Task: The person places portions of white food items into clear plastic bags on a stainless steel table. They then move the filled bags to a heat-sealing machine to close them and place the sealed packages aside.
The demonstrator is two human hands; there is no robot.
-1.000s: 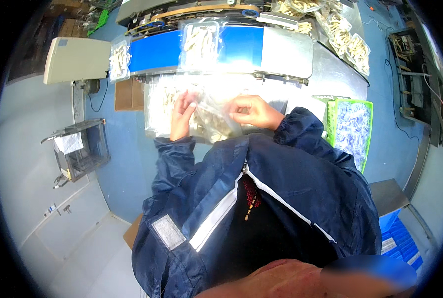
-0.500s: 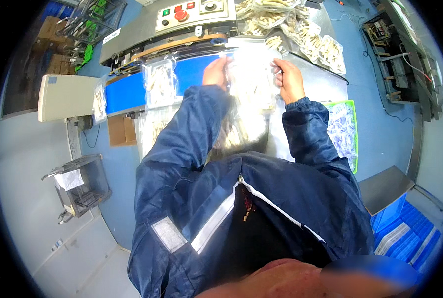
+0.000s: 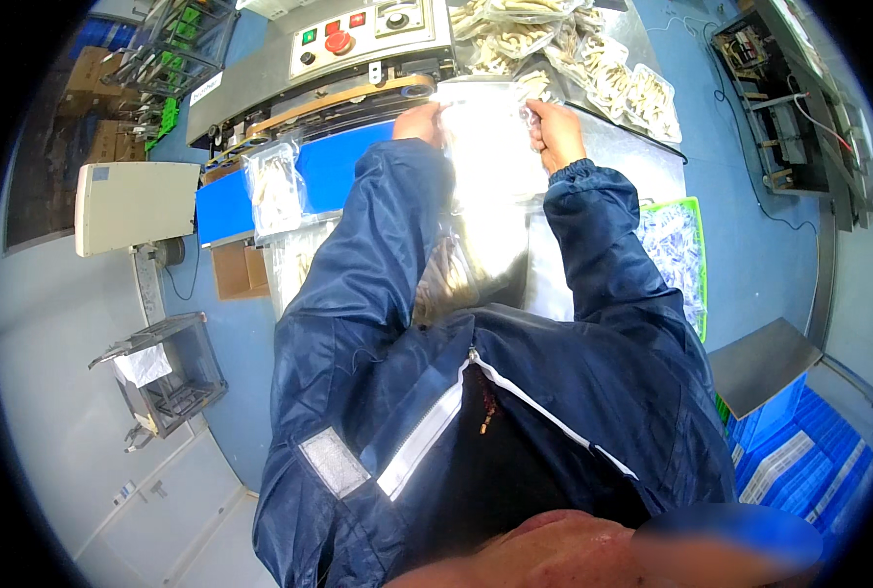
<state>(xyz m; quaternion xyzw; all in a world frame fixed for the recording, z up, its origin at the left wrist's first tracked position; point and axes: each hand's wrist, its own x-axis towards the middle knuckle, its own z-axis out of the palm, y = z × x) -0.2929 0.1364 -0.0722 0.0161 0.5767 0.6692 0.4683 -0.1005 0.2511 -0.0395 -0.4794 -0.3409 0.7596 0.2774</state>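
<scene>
A clear plastic bag (image 3: 492, 147), bleached by glare, is stretched between my hands at the right end of the sealing machine. My left hand (image 3: 420, 124) grips its upper left edge, close to the machine's tan guard belt (image 3: 348, 93). On the other side, my right hand (image 3: 557, 134) pinches the upper right edge with bent fingers. The contents are lost in the glare. Left of my hands, a filled bag of pale, finger-like pieces (image 3: 276, 186) lies on the blue conveyor (image 3: 223, 208). More filled bags (image 3: 448, 269) lie nearer my body, partly behind my left sleeve.
Bags of pale pieces are heaped on the steel table (image 3: 632, 162) at the far right. A green-rimmed crate (image 3: 701, 269) of small packets stands right of my arm. Buttons line the machine's control panel (image 3: 363, 39). A cardboard box (image 3: 239, 272) sits below the conveyor.
The filled bag on the conveyor has travelled left, and another at the belt's left end has gone from view. Both hands have moved slightly farther away, toward the machine, with the held bag.
</scene>
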